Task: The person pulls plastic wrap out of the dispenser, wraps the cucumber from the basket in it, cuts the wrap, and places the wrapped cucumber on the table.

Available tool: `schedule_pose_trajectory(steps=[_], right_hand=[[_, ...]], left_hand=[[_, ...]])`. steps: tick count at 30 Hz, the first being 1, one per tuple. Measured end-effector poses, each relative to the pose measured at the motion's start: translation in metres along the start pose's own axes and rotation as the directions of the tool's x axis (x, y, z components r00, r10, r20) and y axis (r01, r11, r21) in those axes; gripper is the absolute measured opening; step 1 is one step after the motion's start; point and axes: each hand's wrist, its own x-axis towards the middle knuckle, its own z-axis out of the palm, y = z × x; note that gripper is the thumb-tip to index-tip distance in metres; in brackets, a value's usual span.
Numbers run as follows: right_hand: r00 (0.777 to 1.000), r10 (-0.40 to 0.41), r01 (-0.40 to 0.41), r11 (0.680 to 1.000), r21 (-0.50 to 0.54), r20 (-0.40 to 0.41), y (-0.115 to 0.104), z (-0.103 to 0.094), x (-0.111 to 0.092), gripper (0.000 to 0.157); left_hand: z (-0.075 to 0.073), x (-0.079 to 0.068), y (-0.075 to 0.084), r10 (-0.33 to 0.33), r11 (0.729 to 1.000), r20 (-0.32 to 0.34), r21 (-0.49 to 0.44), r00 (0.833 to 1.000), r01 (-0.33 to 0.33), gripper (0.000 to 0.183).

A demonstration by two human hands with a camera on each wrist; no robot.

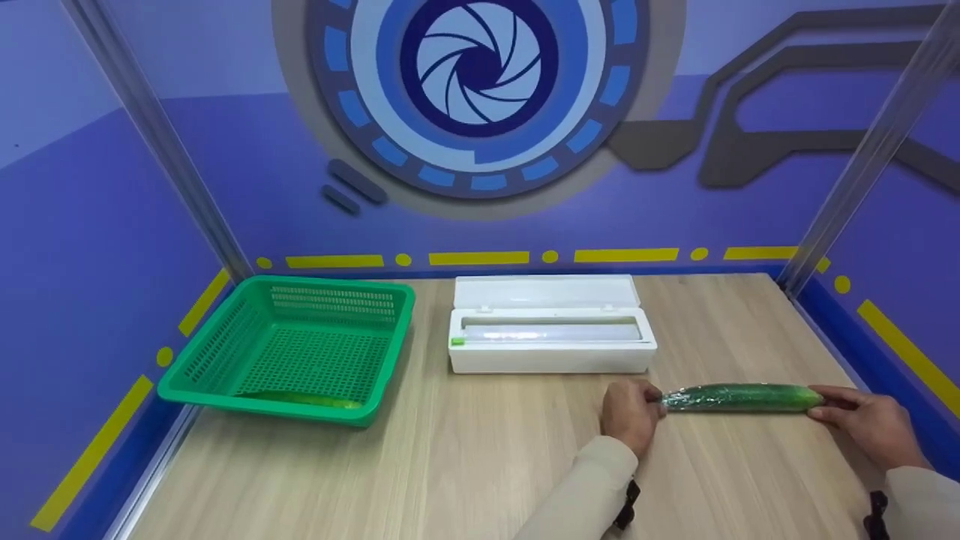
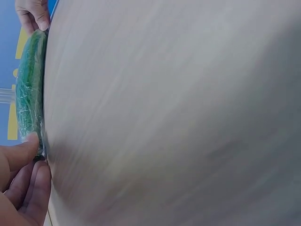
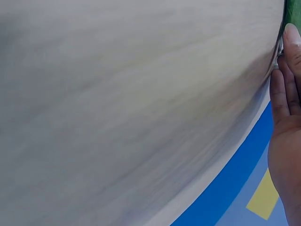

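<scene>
A cucumber [image 1: 742,397] wrapped in clear plastic film lies sideways at the right of the table. My left hand [image 1: 631,416] pinches the film-covered left end between thumb and fingers. At the other end, my right hand [image 1: 874,421] holds the tip with thumb and fingertips. In the left wrist view the film on the cucumber [image 2: 31,89] looks shiny and wrinkled, and the left thumb [image 2: 21,150] presses its near end. Only a green bit of the cucumber [image 3: 294,14] shows in the right wrist view, beside the right hand [image 3: 288,108].
A white cling film box [image 1: 551,361] stands behind the hands with its lid up and a film roll inside. Far left, a green basket [image 1: 390,360] holds another long green cucumber [image 1: 307,398]. Blue panels wall the wooden table [image 1: 480,457] at back and sides.
</scene>
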Motion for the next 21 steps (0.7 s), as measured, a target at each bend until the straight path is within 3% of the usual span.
schedule_pose_trajectory(steps=[11,17,21], right_hand=[[1.000,0.011,-0.012,0.999,-0.035,-0.018,-0.006,0.000,0.002,0.049],[0.998,0.052,-0.052,0.999,0.008,0.041,-0.011,-0.006,-0.002,0.056],[0.989,0.080,-0.083,0.996,0.016,0.120,-0.018,-0.013,-0.003,0.058]], left_hand=[[0.002,0.001,-0.003,0.007,0.998,-0.041,-0.058,0.999,-0.009,0.021],[0.004,0.001,-0.004,0.003,0.999,-0.022,-0.036,1.000,-0.004,0.019],[0.002,0.002,-0.005,-0.006,0.997,0.010,-0.072,1.000,0.007,0.018]])
